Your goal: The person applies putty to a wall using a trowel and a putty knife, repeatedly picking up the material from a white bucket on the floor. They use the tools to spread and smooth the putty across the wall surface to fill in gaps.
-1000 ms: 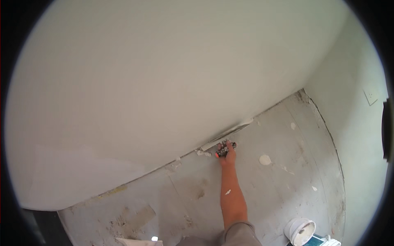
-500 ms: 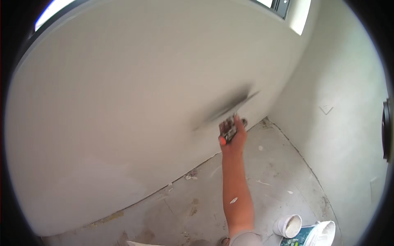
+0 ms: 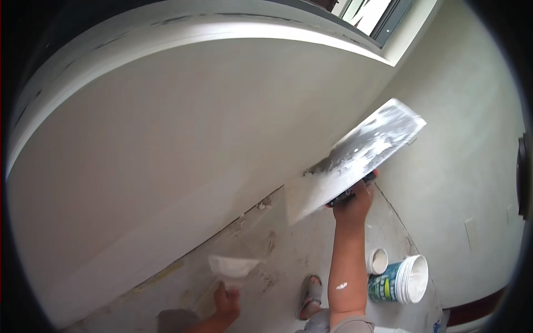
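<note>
My right hand [image 3: 355, 200] is wrapped round the dark handle of a plastering trowel [image 3: 366, 150]. The trowel's long rectangular blade is turned up, its face smeared with white plaster, and it is held in front of the corner between two walls. Lower down, my left hand [image 3: 226, 302] grips a putty knife [image 3: 233, 267] with a wide, whitish, flared blade, slightly blurred. That knife is over the floor, apart from the trowel. A smooth beige wall [image 3: 183, 144] rises in front of both hands; a damper-looking, darker area lies above a paler band on it.
On the right stand a big white bucket [image 3: 415, 280] with a blue-green label and a small white tub [image 3: 378, 261]. A window ledge [image 3: 250, 30] runs above the wall. My sandalled foot [image 3: 311, 294] is on the stained grey floor [image 3: 288, 244].
My right hand has drawn the trowel off the wall, moved right and turned its blade face up. My left hand has come into view with the putty knife. The view has shifted.
</note>
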{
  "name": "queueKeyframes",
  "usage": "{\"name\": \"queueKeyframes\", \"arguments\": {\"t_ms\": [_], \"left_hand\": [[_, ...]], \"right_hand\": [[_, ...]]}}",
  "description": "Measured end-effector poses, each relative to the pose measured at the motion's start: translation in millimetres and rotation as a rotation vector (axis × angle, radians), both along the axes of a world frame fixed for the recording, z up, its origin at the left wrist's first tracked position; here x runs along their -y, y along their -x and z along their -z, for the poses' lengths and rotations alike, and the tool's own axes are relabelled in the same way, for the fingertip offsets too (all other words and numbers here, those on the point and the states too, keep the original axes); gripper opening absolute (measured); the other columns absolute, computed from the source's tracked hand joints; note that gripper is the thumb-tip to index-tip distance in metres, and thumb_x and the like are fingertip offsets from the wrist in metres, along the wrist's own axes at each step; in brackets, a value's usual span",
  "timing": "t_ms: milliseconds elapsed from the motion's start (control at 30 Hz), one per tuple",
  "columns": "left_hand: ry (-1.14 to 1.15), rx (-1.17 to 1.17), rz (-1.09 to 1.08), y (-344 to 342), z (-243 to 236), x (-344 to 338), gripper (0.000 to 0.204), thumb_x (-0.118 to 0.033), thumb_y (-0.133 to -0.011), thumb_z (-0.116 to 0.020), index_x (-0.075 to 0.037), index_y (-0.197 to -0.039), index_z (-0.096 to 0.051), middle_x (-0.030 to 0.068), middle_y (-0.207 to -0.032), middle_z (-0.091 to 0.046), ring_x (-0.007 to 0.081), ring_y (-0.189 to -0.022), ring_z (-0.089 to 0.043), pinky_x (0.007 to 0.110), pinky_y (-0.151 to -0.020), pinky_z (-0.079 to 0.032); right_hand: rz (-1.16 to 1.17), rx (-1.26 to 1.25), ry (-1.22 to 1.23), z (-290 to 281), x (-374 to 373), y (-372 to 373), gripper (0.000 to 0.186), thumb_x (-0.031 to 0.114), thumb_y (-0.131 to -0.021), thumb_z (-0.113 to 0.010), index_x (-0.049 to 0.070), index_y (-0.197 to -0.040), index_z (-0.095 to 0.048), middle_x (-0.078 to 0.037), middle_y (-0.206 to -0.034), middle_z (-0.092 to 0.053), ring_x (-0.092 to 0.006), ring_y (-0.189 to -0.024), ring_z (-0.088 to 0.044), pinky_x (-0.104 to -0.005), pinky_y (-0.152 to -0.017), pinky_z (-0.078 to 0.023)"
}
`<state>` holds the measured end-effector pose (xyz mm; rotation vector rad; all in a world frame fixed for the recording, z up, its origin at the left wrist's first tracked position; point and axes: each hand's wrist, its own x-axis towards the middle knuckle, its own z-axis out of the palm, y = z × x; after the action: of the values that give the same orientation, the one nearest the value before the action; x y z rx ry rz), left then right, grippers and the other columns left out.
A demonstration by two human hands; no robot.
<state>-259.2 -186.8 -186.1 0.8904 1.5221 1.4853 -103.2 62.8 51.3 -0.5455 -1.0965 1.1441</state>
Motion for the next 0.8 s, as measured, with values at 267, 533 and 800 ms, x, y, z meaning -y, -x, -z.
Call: {"name": "queueKeyframes", "arguments": {"t_ms": [267,533,800], "left_hand": [[-0.16,0.13,-0.003,1,-42,-19,0.039,-0.034,-0.091,-0.042,0.003,-0.101,-0.049,0.0065,-0.062,-0.052,0.0165,-0.051,-0.051,0.03,-0.047,-0.04],[0.376,0.313,-0.4,23,-15,74,0.022,-0.02,-0.085,-0.045,-0.004,-0.101,-0.044,0.0058,-0.078,-0.05,0.0104,-0.056,-0.045,0.023,-0.047,-0.038],[0.606,0.408,-0.742,-65,-61,112,0.037,-0.04,-0.089,-0.048,-0.005,-0.1,-0.047,-0.0012,-0.063,-0.04,0.0083,-0.05,-0.035,0.022,-0.044,-0.031]], "right_hand": [[-0.05,-0.448,0.897,295,48,-43,0.033,0.018,-0.085,-0.046,0.003,-0.114,-0.047,-0.014,-0.105,-0.06,-0.0307,-0.094,-0.06,-0.0502,-0.077,-0.051],[-0.07,-0.652,1.016,451,42,-5,0.017,0.006,-0.085,-0.054,0.01,-0.101,-0.048,-0.007,-0.084,-0.053,-0.0208,-0.071,-0.056,-0.0344,-0.059,-0.051],[-0.288,-0.709,0.971,477,16,13,0.021,0.006,-0.083,-0.058,0.014,-0.099,-0.049,-0.003,-0.089,-0.053,-0.021,-0.073,-0.055,-0.0358,-0.06,-0.05]]}}
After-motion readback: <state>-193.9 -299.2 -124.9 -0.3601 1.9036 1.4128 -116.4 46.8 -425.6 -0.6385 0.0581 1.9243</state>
